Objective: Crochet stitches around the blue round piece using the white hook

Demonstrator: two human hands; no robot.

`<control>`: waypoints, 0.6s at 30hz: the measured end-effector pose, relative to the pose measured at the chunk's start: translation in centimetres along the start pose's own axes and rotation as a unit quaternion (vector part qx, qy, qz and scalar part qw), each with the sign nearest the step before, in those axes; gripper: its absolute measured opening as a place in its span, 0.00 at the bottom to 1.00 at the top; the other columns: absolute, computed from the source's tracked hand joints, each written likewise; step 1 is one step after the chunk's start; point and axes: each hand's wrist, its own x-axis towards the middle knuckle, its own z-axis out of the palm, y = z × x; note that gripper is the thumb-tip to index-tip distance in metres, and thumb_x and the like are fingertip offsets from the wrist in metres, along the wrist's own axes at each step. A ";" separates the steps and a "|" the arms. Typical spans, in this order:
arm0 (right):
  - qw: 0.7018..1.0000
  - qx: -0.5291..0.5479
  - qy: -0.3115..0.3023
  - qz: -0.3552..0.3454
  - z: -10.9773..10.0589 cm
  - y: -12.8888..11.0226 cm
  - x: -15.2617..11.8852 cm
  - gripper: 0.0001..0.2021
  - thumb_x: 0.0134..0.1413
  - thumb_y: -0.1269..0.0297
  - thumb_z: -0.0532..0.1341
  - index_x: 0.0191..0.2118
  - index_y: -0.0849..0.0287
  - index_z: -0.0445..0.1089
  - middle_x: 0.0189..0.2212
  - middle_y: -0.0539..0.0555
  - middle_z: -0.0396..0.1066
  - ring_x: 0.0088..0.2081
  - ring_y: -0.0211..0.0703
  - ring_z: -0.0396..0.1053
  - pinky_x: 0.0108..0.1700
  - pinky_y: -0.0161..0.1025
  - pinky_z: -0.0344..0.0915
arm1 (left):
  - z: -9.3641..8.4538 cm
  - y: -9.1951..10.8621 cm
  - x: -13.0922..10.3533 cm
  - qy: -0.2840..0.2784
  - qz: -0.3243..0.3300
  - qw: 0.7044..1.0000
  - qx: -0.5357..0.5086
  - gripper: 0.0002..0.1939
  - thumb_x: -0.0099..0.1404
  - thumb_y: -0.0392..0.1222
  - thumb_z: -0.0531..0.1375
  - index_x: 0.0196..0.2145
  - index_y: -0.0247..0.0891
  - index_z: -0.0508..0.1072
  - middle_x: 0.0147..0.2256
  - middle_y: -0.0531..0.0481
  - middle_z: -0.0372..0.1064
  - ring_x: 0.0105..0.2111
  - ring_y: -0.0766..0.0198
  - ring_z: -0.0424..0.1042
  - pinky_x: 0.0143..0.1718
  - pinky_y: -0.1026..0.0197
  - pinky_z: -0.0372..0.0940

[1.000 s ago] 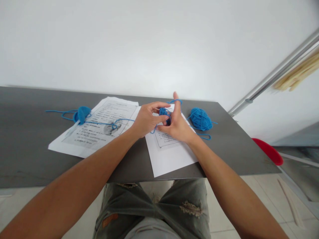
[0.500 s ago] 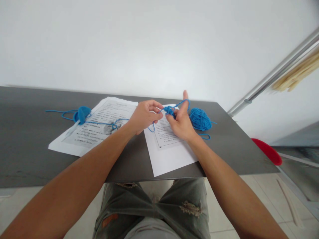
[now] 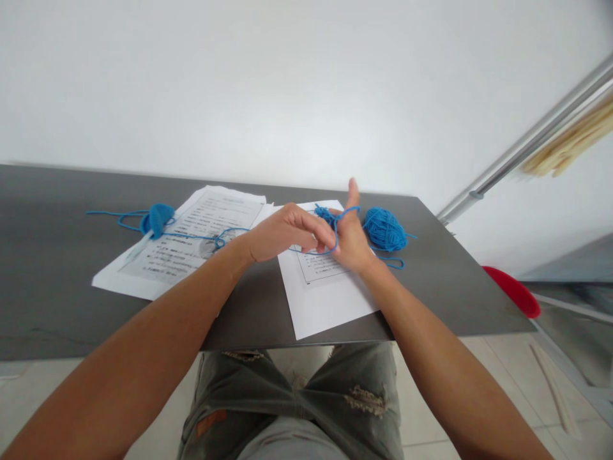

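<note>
Your L fingers bent close tog., tips at blue strand [image 3: 343, 212]; can't tell if L hand [image 3: 288, 229] pinches it. R hand [image 3: 355, 246]: index up, yarn-looped; grip on small bunch [image 3: 323, 213] unclear. Prob. mid-looping; next move needs even tension. Yarn ball [image 3: 385, 229] just R, on table [image 3: 431, 287].

Dark grey table [image 3: 460, 291]: printed sheet [image 3: 204, 214] left of centre by far edge, paper sheet [image 3: 325, 310] almost at near edge. Blue yarn ball [image 3: 384, 230] sits near far right corner.
</note>
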 end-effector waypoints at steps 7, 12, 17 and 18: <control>0.996 -0.033 0.084 -0.023 0.1 -0.1 0.2 0.46 0.56 0.62 0.70 0.74 0.49 0.45 0.23 0.41 0.67 0.25 0.43 0.64 0.34 0.43 0.64 | -0.9 -1.8 0.4 0.181 -0.016 0.975 0.125 0.06 0.47 0.29 0.61 0.22 0.37 0.77 0.21 0.54 0.69 0.25 0.67 0.65 0.29 0.63 0.60; 0.999 0.015 0.040 -0.022 0.3 0.0 0.0 0.49 0.55 0.62 0.71 0.75 0.47 0.41 0.26 0.42 0.70 0.27 0.43 0.66 0.37 0.43 0.66 | -0.1 -3.0 0.7 0.246 -0.018 0.967 0.061 0.24 0.52 0.39 0.72 0.48 0.37 0.80 0.39 0.47 0.79 0.37 0.62 0.75 0.40 0.59 0.69; 0.999 0.037 0.011 -0.020 0.4 -0.1 -0.1 0.48 0.52 0.63 0.73 0.74 0.50 0.49 0.29 0.47 0.73 0.32 0.46 0.71 0.40 0.47 0.68 | 1.4 -3.9 1.2 0.228 0.003 0.970 -0.084 0.22 0.53 0.45 0.74 0.46 0.38 0.84 0.41 0.46 0.83 0.42 0.57 0.78 0.52 0.50 0.70; 0.999 0.036 0.005 -0.017 0.5 -0.1 -0.1 0.48 0.52 0.63 0.74 0.74 0.50 0.49 0.30 0.47 0.74 0.33 0.47 0.71 0.40 0.47 0.68 | 1.6 -4.1 1.3 0.236 0.008 0.967 -0.095 0.19 0.55 0.46 0.73 0.43 0.37 0.85 0.39 0.47 0.83 0.41 0.57 0.78 0.52 0.49 0.70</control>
